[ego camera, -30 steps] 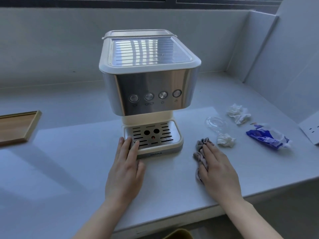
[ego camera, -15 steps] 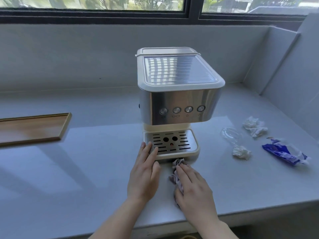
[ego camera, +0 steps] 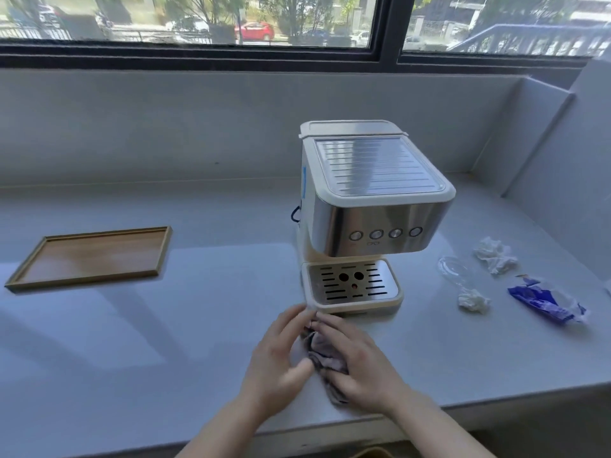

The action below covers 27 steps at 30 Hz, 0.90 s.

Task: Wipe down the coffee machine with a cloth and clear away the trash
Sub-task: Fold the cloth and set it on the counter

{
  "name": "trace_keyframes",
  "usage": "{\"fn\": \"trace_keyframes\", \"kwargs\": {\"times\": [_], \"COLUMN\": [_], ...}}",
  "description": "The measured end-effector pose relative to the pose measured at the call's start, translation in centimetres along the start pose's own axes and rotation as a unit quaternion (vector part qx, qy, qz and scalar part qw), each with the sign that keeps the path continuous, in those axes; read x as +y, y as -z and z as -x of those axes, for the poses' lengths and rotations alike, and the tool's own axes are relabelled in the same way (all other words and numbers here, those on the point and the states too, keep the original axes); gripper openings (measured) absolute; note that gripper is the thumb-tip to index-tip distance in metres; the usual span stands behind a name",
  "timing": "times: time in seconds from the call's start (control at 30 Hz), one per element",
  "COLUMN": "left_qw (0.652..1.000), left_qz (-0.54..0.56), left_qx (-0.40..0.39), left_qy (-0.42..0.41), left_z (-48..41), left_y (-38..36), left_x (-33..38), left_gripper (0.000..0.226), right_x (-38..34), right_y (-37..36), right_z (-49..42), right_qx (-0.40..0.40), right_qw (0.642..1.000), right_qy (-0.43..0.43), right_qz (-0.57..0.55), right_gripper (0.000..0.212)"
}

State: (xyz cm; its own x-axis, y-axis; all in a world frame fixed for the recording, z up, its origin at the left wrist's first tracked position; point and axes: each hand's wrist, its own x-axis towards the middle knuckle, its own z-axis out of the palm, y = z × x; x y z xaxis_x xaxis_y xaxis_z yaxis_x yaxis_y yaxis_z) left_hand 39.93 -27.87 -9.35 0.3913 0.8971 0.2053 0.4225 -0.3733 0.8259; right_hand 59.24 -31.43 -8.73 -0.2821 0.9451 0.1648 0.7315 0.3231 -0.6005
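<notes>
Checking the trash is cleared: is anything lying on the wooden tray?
No, the wooden tray holds nothing, while the blue wrapper lies on the counter.

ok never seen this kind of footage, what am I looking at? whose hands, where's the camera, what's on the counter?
One camera, worn on a person's head, looking forward and down. No robot: these are the person's bare hands. The left hand and right hand both rest on a grey cloth on the white counter, just in front of the coffee machine. Right of the machine lies trash: two crumpled tissues, a clear plastic piece and a blue wrapper. A wooden tray sits to the left.
</notes>
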Motion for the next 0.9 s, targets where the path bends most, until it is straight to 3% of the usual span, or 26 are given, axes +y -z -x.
{"fn": "trace_keyframes", "kwargs": {"times": [0.1, 0.17, 0.27, 0.4, 0.5, 0.9], "left_qw": [0.989, 0.976, 0.950, 0.953, 0.962, 0.961], "left_qz": [-0.072, -0.149, -0.253, -0.269, -0.253, -0.260], "left_qx": [-0.126, -0.152, -0.168, -0.127, -0.102, 0.003], "left_qy": [-0.015, -0.047, -0.070, -0.067, -0.026, 0.092], "left_z": [0.9, 0.3, -0.9, -0.8, 0.5, 6.0], "left_y": [1.1, 0.8, -0.2, 0.9, 3.8, 21.9], "left_x": [-1.1, -1.3, -0.5, -0.6, -2.0, -5.6], "left_gripper": [0.083, 0.086, 0.090, 0.055, 0.042, 0.051], "right_x": [-0.1, -0.1, -0.8, -3.0, -5.4, -18.6], "right_y": [1.0, 1.6, 1.6, 0.9, -0.6, -8.2], "right_z": [1.1, 1.8, 0.8, -1.9, -4.0, -15.9], "right_qx": [0.005, -0.063, -0.107, -0.106, -0.126, -0.179], "right_qw": [0.994, 0.976, 0.968, 0.974, 0.977, 0.983], "right_qy": [-0.059, -0.120, -0.163, -0.158, -0.153, 0.009], "right_qz": [0.088, 0.172, 0.159, 0.125, 0.077, 0.042], "right_gripper": [0.082, 0.088, 0.078, 0.046, 0.030, 0.024]}}
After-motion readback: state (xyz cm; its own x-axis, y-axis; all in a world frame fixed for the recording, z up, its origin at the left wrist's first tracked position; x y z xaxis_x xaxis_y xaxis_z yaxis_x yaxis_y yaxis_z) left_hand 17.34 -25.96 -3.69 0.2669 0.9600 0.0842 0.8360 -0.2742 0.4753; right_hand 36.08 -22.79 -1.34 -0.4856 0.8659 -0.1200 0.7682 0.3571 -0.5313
